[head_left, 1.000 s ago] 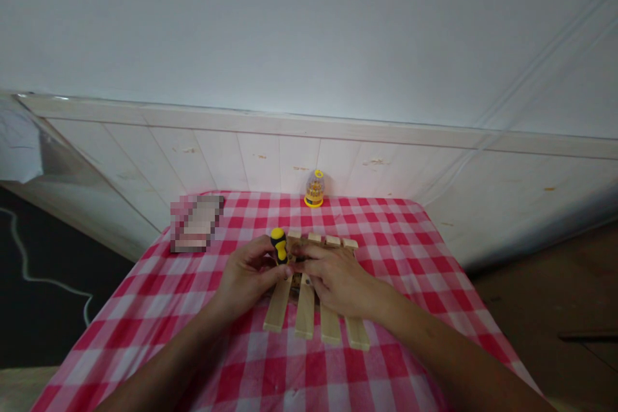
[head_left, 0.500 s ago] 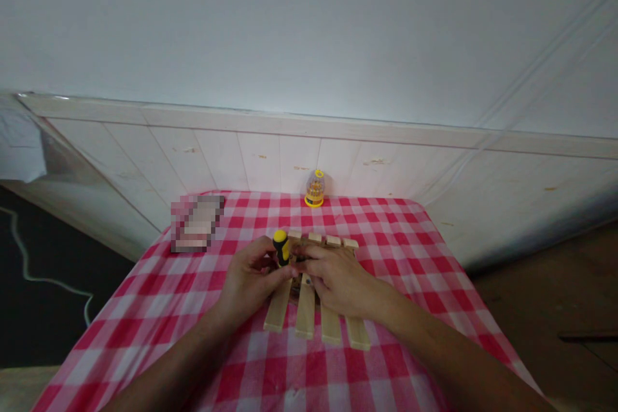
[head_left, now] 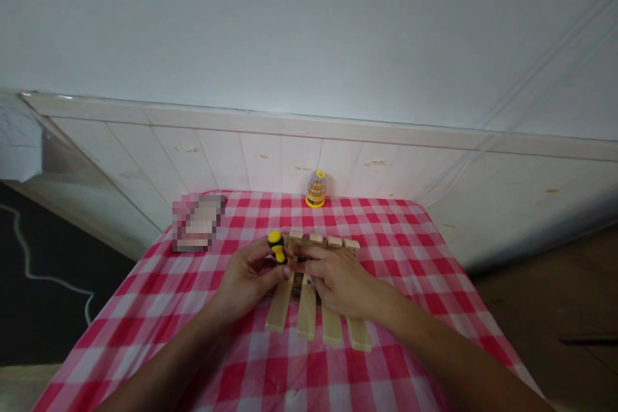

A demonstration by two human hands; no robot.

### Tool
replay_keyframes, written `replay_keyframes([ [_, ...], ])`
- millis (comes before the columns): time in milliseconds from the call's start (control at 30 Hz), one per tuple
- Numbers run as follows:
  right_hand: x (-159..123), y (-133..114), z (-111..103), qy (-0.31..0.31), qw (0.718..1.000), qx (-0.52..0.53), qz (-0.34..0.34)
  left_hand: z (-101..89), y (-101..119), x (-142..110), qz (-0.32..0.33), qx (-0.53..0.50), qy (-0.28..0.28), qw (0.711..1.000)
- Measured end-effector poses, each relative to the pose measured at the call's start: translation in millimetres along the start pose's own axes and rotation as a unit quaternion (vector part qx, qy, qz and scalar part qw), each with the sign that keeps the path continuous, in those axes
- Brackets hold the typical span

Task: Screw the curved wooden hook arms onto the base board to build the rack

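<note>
Head view: left hand (head_left: pixel 244 283) and right hand (head_left: pixel 342 280) meet over a row of wooden slats (head_left: pixel 306 322) near the middle of the tabletop, which is covered by a checked cloth (head_left: pixel 261 373). A yellow and black driver (head_left: pixel 276 243) stands over the leftmost slat, its handle leaning slightly to the left; its tip is hidden. Grip of the left hand: thumb and fingers appear clamped around the driver's lower part, though the far side is concealed. Grip of the right hand: the palm lies across the slats with fingers extended toward the driver; whether the fingertips pinch anything cannot be told. A dark spot (head_left: pixel 309 282) is noted on the second slat from the left; its nature is too small to determine. A small bit set (head_left: pixel 315 193) stands upright at the back of the tabletop, near the wall (head_left: pixel 309 45). Assessment: the step in hand appears to be working the driver at the leftmost slat. For sound execution, the driver should be brought square to the slat, pressed down evenly and turned slowly, with the right hand bearing firmly on the slats. A leaning driver risks slipping and marring the wood; fingertips should be kept clear of the tip.
</note>
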State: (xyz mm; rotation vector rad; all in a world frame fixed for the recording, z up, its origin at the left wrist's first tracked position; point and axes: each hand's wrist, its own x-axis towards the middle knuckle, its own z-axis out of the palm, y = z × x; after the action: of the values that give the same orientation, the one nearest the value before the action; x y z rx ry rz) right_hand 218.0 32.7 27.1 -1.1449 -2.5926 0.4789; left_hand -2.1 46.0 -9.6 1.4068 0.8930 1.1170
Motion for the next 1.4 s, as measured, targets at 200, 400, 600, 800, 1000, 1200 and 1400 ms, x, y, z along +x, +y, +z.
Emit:
replay_keyframes([
  [200,0,0,0,0.006,1.000,0.007,0.001,6.1,-2,-1,-0.027,-0.032,0.075,0.996],
  [400,0,1,3,-0.004,1.000,0.009,-0.002,14.7,-9,5,-0.020,-0.037,0.145,0.989],
  [600,0,2,3,0.003,1.000,0.023,-0.011,14.1,-16,8,0.024,0.003,0.140,0.990],
  [800,-1,1,2,0.009,1.000,0.021,-0.009,12.7,-20,8,0.038,0.019,0.129,0.991],
  [1000,-1,0,1,0.010,1.000,0.024,-0.004,10.1,-28,5,0.050,0.043,0.123,0.990],
  [1200,-1,-1,0,0.004,1.000,0.019,0.000,7.9,-25,7,0.053,0.062,0.112,0.990],
  [1400,0,0,1,-0.010,1.000,0.011,0.004,5.6,-16,8,0.024,0.051,0.082,0.995],
])
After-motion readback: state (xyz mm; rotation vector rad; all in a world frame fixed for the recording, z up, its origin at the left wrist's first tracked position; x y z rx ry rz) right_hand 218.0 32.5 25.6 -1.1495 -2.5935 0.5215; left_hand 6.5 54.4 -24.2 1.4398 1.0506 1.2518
